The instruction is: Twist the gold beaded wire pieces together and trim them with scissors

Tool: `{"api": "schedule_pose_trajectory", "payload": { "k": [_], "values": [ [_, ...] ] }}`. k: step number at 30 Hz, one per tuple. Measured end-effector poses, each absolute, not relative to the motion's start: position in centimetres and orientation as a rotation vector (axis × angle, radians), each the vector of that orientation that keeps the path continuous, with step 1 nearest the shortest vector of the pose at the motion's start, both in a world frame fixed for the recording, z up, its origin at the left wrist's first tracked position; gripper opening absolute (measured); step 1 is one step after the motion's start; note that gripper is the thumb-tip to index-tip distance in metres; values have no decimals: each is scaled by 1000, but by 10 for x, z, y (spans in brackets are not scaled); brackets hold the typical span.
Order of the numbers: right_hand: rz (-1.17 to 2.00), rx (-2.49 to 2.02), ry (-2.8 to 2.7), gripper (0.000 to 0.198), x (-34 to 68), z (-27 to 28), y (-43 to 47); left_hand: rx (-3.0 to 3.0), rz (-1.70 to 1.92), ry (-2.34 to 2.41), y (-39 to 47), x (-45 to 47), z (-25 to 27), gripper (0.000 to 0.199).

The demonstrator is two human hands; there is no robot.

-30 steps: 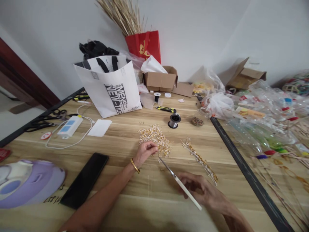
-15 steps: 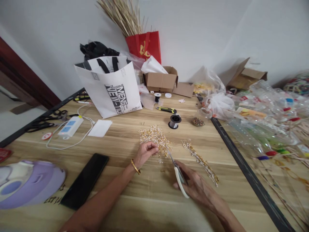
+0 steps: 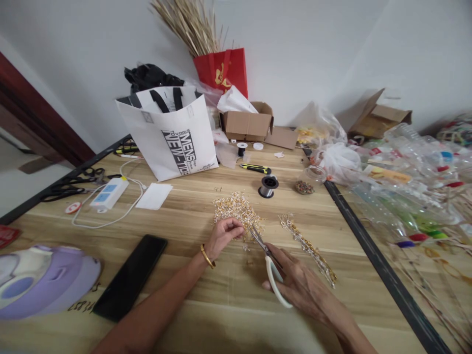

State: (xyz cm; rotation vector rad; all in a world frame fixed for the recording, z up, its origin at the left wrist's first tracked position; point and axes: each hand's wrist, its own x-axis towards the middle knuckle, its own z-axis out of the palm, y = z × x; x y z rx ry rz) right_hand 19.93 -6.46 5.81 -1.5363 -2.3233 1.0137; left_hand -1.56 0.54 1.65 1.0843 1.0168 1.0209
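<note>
My right hand [image 3: 295, 278] grips a pair of scissors [image 3: 273, 275] with white handles, its blades slightly parted and pointing at a pile of gold and silver beads [image 3: 236, 206]. At the near edge of that pile, my left hand [image 3: 224, 235] has thumb and index finger pinched together. Whatever lies between those fingertips is too small to make out. A gold bangle [image 3: 207, 256] circles my left wrist. Right of the pile lie finished-looking beaded strands [image 3: 308, 248] in gold and silver. A tiny gold piece [image 3: 250, 263] rests just in front of the hands.
Behind the beads stand a wire spool [image 3: 268, 187], a yellow-black utility knife [image 3: 255, 169] and a tipped jar of beads [image 3: 309, 181]. A black phone [image 3: 131, 276] lies at left, near a power strip [image 3: 109, 192] and a white bag [image 3: 169, 137]. Plastic bottles [image 3: 413, 187] crowd the right.
The scissors' blades have parted slightly in my right hand. My left hand stays pinched at the pile, and the whole view has shifted a little.
</note>
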Motion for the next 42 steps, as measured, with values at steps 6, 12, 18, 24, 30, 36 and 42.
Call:
{"api": "schedule_pose_trajectory", "payload": {
  "k": [6, 12, 18, 24, 30, 36, 42],
  "values": [
    [981, -1581, -2391, 64, 195, 60, -58, 1068, 1003, 980, 5, -16, 16, 23],
    [909, -1529, -2435, 62, 190, 59, -53, 1079, 938, 949, 5, -16, 15, 27],
    [927, -1465, -2386, 56, 188, 55, -51, 1145, 859, 903, 5, -16, 14, 27],
    [908, -1443, -2355, 52, 188, 47, -51, 1159, 823, 890, 4, -14, 11, 25],
    [940, -1417, -2334, 52, 188, 44, -50, 1144, 809, 900, 5, -14, 10, 24],
    [991, -1410, -2311, 53, 188, 43, -51, 1165, 803, 902, 5, -15, 9, 25],
    [1033, -1410, -2288, 56, 188, 44, -51, 1151, 815, 896, 5, -15, 9, 24]
  ]
}}
